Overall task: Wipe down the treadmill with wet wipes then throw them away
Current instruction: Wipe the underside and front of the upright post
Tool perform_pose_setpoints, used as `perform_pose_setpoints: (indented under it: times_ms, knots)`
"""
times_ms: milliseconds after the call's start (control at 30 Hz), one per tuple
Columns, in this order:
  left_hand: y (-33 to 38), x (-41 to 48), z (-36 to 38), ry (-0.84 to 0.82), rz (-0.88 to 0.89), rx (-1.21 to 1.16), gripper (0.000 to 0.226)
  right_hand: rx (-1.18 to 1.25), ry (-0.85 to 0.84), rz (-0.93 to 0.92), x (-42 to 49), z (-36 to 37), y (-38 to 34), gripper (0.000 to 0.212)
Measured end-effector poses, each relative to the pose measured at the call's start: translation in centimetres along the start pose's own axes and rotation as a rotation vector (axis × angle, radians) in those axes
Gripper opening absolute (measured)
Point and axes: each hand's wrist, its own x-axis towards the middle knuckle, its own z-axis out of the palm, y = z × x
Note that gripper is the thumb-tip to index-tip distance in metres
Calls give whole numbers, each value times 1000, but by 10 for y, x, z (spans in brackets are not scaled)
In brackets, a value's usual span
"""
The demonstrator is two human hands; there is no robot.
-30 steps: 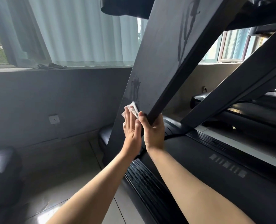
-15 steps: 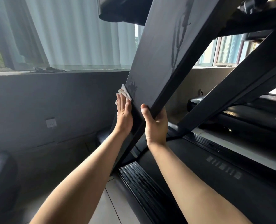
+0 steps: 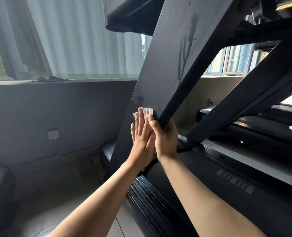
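**Wipe-down: mid-job, low on the upright panel**

Working the treadmill's upright panel [image 3: 167, 65], low on its outer face. Pinned there under the left hand [image 3: 141, 134]: wet wipe [image 3: 144, 111], white edge poking out past the fingertips. Fingers straight and together, palm flat to the panel, no curl. Clamped round the panel's inner edge just beside it: right hand [image 3: 165, 139], thumb on the face, fingers curled round the edge. Looks like bracing.

Progress, as a judgement: partly done at best. Damp streaks [image 3: 186, 53] higher up the panel plus a smaller patch just above the wipe, so apparently passed over there already. Dull, dusty-looking grey between and around them, so probably more to cover. No clear sign of wiping on second upright [image 3: 261, 86], side rail [image 3: 152, 207] or deck [image 3: 201, 177]; cannot tell from gloss alone. Console [image 3: 130, 16] seen from below only. Disposal not started: wipe in use, no bin in view.

Surface: matte dark panel, sloped, shows wet marks plainly. Ribbed glossy rail below it.

Room: grey wall with socket [image 3: 53, 134], pale curtain [image 3: 83, 40] over the window, dark cloth [image 3: 51, 78] on the sill, tiled floor [image 3: 77, 216], another treadmill [image 3: 261, 130] off to the right.
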Motion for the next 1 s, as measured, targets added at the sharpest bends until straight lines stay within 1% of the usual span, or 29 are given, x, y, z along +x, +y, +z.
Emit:
perform_pose_setpoints:
  times_ms: [100, 233, 300, 367, 433, 533, 600, 700, 800, 867, 933, 1000]
  knots:
    - [-2, 24, -15, -18, -39, -34, 55, -65, -37, -45, -1, -5, -3, 40]
    - [-8, 63, -33, -30, -158, -19, 57, -62, -53, -142, 8, -3, -22, 37]
    - [-10, 76, -38, -2, -239, -108, 65, -47, -24, -149, 16, 4, -34, 35]
    - [-5, 78, -40, 30, -266, -171, 76, -45, 14, -149, 19, 9, -38, 33]
    - [4, 70, -36, 31, -237, -164, 77, -52, 37, -151, 17, 10, -37, 28]
    - [17, 44, -23, -17, -123, -90, 63, -64, 43, -154, 17, 8, -37, 26]
    - [19, 26, -13, -45, -35, -18, 58, -46, 48, -137, 17, 7, -39, 26]
    - [18, 12, -5, -35, 41, 32, 57, -40, 44, -118, 16, 7, -41, 23]
    - [19, 15, -8, -46, 38, 15, 56, -52, 46, -113, 16, 5, -41, 23]
    - [20, 27, -13, -38, -6, -37, 56, -76, 65, -117, 16, 5, -41, 27]
    - [22, 47, -20, 11, -82, -106, 65, -129, 78, -129, 16, 6, -39, 34]
    - [22, 69, -25, 56, -135, -118, 73, -171, 84, -146, 17, 5, -36, 39]
